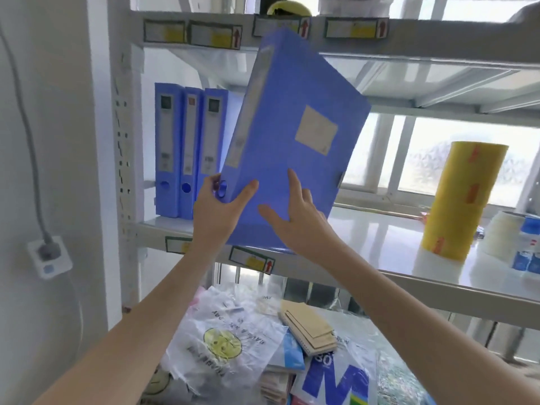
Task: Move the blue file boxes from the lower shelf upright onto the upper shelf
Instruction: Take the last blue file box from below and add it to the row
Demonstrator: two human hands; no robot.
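Observation:
A blue file box with a beige label on its face is held tilted in front of the upper shelf, its top leaning right. My left hand grips its lower spine corner, thumb across the face. My right hand presses flat on the lower face, fingers spread. Three blue file boxes stand upright at the shelf's left end, just left of the held box.
A yellow roll stands on the shelf at the right beside small bottles. The lower shelf holds plastic bags and brown notebooks. A labelled shelf beam runs above. A wall socket is at left.

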